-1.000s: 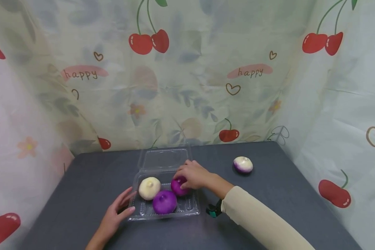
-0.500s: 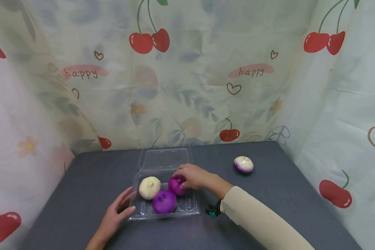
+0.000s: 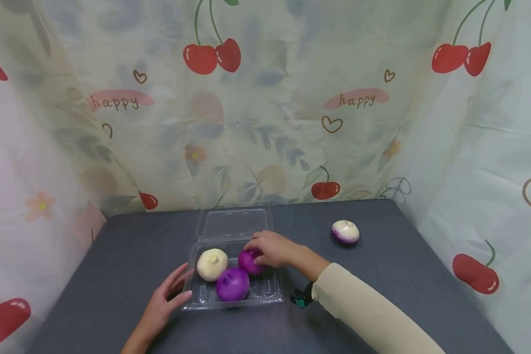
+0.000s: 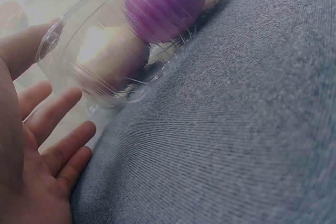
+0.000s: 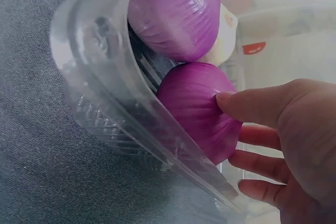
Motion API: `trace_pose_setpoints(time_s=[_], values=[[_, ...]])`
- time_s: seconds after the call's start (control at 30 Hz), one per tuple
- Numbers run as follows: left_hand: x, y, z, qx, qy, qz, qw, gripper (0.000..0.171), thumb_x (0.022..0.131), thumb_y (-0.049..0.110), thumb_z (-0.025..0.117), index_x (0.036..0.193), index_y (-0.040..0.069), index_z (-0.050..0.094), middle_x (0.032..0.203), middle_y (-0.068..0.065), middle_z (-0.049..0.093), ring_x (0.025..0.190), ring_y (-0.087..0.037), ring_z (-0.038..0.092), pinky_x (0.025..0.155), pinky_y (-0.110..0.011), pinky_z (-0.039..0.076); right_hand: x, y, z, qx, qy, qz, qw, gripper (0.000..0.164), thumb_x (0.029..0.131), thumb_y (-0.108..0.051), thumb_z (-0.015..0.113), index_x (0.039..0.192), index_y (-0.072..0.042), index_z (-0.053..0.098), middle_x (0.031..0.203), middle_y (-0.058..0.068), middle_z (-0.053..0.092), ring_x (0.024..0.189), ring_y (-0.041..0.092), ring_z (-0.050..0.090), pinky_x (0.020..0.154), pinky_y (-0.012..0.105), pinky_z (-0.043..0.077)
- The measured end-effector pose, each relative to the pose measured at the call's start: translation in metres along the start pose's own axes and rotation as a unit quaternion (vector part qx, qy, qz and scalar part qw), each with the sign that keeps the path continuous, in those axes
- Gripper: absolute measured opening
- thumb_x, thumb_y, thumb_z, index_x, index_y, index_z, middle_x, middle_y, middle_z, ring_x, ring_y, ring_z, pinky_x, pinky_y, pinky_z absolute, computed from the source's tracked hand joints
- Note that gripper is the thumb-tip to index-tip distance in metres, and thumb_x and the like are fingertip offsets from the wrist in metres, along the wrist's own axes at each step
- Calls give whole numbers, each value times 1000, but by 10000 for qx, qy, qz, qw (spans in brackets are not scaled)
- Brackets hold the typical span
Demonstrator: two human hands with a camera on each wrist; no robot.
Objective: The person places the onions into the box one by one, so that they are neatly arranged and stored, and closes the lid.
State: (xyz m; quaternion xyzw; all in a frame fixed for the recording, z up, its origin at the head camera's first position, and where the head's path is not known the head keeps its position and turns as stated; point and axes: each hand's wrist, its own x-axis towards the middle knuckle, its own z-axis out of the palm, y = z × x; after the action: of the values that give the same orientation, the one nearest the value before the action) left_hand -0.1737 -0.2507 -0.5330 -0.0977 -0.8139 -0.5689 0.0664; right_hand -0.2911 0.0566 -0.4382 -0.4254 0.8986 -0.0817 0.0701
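A clear plastic clamshell box (image 3: 230, 304) lies on the table with its lid (image 3: 234, 223) folded back. Inside are a white-topped, turnip-like vegetable (image 3: 212, 265), a larger purple onion (image 3: 232, 284) and a smaller purple onion (image 3: 249, 260). My right hand (image 3: 272, 249) holds the smaller onion at the box's right side; in the right wrist view its thumb presses the onion's top (image 5: 197, 108), with fingers at the far side. At the box's left edge, my left hand (image 3: 161, 300) has its fingers spread; the left wrist view shows the thumb touching the plastic rim (image 4: 51, 39).
A white-and-purple turnip-like vegetable (image 3: 345, 232) sits alone at the back right of the dark table (image 3: 132, 255). A printed curtain (image 3: 265, 123) closes off the back and both sides. A black and teal wrist strap (image 3: 302, 296) hangs beneath my right wrist.
My right hand has shifted slightly left with the smaller purple onion, bringing it nearer to the other vegetables in the box. The left hand has stayed in place.
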Motion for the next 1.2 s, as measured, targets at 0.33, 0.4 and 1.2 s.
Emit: trace_pose_setpoints(time_s=[0.33,0.4,1.2], values=[[1,3,0,143,30,-270,9995,60,92,14,67,147,12,42,136,-10,57,119,-14,53,94,-26,43,-8,14,-14,589,286,258,9975,36,92,-27,69,126,-13,66,123,2,62,118,22,52,104,43,36],[1,3,0,172,43,-270,9995,60,92,14,67,146,12,42,135,-9,58,119,-15,54,94,-27,43,-11,20,-18,724,449,239,9961,35,92,-24,69,124,-11,66,122,4,63,117,23,53,104,44,36],[0,1,0,68,14,-73,9999,61,91,10,67,146,11,42,135,-10,57,119,-11,53,92,-25,43,-80,106,-15,501,2206,1659,9598,22,88,-17,72,109,-10,71,114,9,67,107,33,53,92,54,40]])
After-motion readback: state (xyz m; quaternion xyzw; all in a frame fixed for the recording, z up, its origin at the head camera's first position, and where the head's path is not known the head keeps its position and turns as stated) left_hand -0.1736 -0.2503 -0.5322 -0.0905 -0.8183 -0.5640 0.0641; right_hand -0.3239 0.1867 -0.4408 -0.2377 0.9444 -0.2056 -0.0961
